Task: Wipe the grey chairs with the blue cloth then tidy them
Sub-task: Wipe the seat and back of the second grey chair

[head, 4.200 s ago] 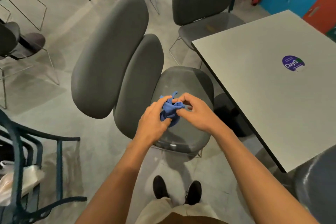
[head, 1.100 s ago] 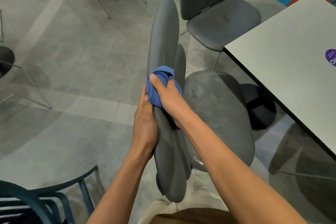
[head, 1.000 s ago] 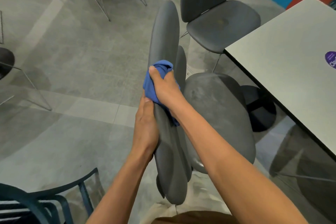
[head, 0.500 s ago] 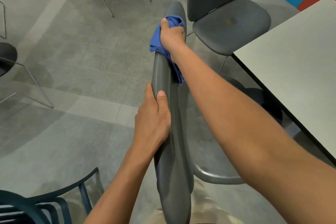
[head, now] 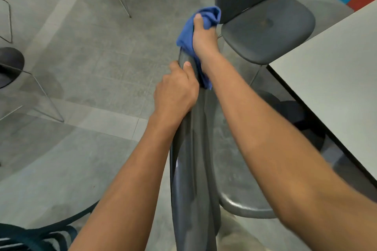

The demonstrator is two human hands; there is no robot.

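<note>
Grey second chair beyond blue cloth

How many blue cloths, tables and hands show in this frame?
blue cloth: 1
table: 1
hands: 2, the left hand gripping the chair back, the right hand gripping the blue cloth
total: 4

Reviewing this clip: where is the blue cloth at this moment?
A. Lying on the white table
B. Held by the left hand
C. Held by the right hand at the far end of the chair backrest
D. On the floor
C: the right hand grips the blue cloth over the far end of the grey chair backrest, while the left hand holds the backrest nearer the camera.
</note>
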